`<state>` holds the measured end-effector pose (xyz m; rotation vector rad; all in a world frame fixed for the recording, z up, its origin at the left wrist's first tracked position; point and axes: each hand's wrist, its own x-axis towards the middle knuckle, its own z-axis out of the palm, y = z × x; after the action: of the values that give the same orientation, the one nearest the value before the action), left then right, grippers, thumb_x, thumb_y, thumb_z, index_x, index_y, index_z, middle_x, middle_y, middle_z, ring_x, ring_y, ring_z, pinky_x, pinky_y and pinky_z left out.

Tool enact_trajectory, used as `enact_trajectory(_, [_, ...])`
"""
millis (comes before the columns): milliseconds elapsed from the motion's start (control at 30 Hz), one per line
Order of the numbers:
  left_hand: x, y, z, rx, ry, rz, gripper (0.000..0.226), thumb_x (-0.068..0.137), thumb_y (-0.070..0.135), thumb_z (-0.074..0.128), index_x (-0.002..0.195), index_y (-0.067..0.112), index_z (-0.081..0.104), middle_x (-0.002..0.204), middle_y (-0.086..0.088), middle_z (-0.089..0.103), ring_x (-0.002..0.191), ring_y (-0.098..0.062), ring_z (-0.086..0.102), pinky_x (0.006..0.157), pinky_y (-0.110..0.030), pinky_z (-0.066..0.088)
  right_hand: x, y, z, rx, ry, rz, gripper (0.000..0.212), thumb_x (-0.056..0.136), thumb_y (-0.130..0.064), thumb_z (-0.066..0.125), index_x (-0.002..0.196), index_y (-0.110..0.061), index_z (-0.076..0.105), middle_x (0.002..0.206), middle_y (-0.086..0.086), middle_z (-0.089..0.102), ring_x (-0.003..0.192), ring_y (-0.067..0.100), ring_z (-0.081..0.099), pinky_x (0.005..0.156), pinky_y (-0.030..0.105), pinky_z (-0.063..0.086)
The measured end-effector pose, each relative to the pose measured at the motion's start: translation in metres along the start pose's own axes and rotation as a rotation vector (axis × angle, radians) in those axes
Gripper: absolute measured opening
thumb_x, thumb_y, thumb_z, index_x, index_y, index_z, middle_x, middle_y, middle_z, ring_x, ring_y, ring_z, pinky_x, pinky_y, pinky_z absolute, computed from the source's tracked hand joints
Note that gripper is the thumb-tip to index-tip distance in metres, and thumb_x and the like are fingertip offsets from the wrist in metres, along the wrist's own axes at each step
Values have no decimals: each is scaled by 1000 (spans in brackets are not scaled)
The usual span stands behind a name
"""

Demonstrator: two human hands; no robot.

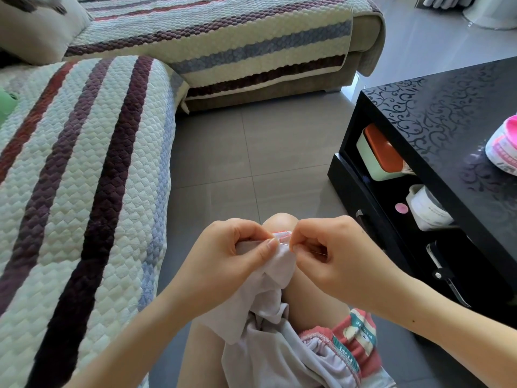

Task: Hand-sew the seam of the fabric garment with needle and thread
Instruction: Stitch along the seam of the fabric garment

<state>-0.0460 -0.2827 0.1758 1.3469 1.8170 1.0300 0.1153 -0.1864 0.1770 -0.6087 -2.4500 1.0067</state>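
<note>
A pale lilac fabric garment [268, 326] hangs over my lap, with its seam edge lifted above my knee. My left hand [232, 259] pinches the raised fabric edge between thumb and fingers. My right hand [333, 253] pinches a thin needle [286, 242] whose tip enters the fabric right beside my left thumb. A short stretch of red thread [281, 233] runs along the seam between the two hands. The rest of the thread is too fine to trace.
A striped quilted sofa [84, 177] runs along my left and across the back. A black patterned coffee table [447, 127] stands at my right, with boxes and jars on its shelf and a pink shoe [503, 147] on top. Grey tiled floor [251, 152] lies ahead.
</note>
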Motion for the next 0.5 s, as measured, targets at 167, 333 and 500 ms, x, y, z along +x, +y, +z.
enact_trajectory(167, [0,-3,2,0,-12,-15,18,78,43,66,78,28,75,73,13,69,74,-2,64,68,-20,46,0,0,3,15,-4,8,13,78,-11,53,66,-11,59,65,-33,52,51,0,47,49,8,29])
enact_trajectory(333, [-1,-1,1,-76,30,-89,21,76,41,64,73,23,75,68,11,67,68,-3,62,64,-20,45,-4,3,-2,126,19,5,11,77,3,55,72,-2,64,64,-35,55,50,-3,48,51,3,32])
enact_trajectory(500, [1,1,2,-115,24,-139,25,74,44,64,74,22,76,70,8,70,70,-4,64,65,-21,46,-6,5,-3,245,28,60,14,81,11,57,74,0,65,62,-30,58,49,-1,49,50,7,36])
